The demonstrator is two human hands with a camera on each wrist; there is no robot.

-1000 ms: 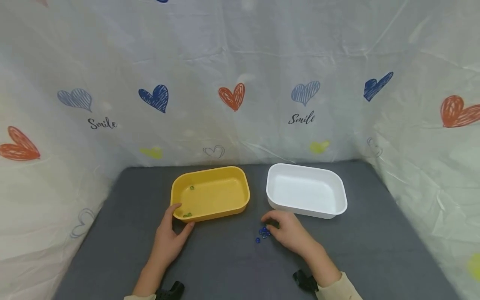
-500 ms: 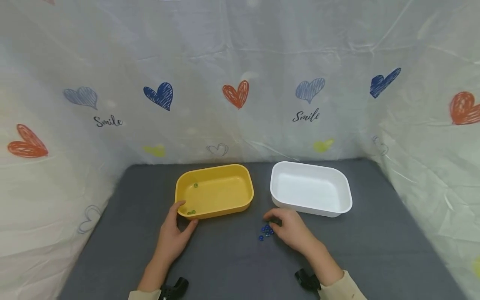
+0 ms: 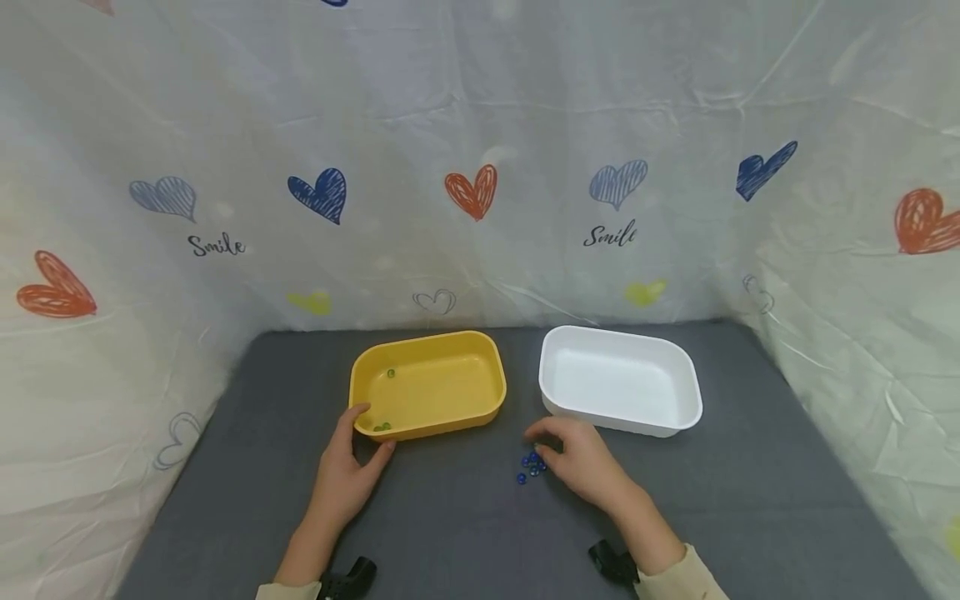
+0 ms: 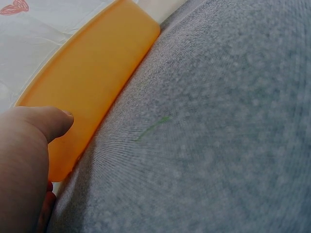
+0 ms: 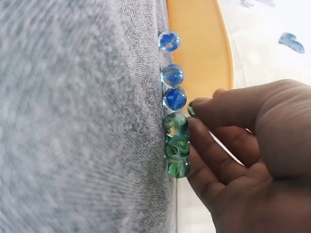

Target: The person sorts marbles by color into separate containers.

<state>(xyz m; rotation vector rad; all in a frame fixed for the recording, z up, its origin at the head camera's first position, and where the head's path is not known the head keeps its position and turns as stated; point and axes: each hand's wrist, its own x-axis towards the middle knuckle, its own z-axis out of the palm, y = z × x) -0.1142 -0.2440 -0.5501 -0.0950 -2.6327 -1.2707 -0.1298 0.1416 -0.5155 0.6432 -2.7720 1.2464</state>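
My left hand [image 3: 348, 471] holds the near left corner of the yellow tray [image 3: 491, 412]. Its thumb [image 4: 58, 124] lies against the outer wall and a finger reaches over the rim. Inside that tray are a few green marbles [image 3: 391, 373]. My right hand [image 3: 581, 462] is low over the table beside a small cluster of blue marbles [image 3: 534, 471]. In the right wrist view, thumb and forefinger pinch a green marble [image 5: 191, 111], mostly hidden by the fingers. Blue marbles [image 5: 176, 98] and more green marbles [image 5: 177, 148] lie on the cloth just beside the fingertips.
A white tray [image 3: 693, 417] stands at the back right, just beyond my right hand. Grey cloth [image 3: 457, 533] covers the table. Behind it hangs a pale curtain [image 3: 525, 275] printed with hearts.
The head view shifts slightly. Both hands stay almost where they were, the left at the yellow tray and the right by the marbles.
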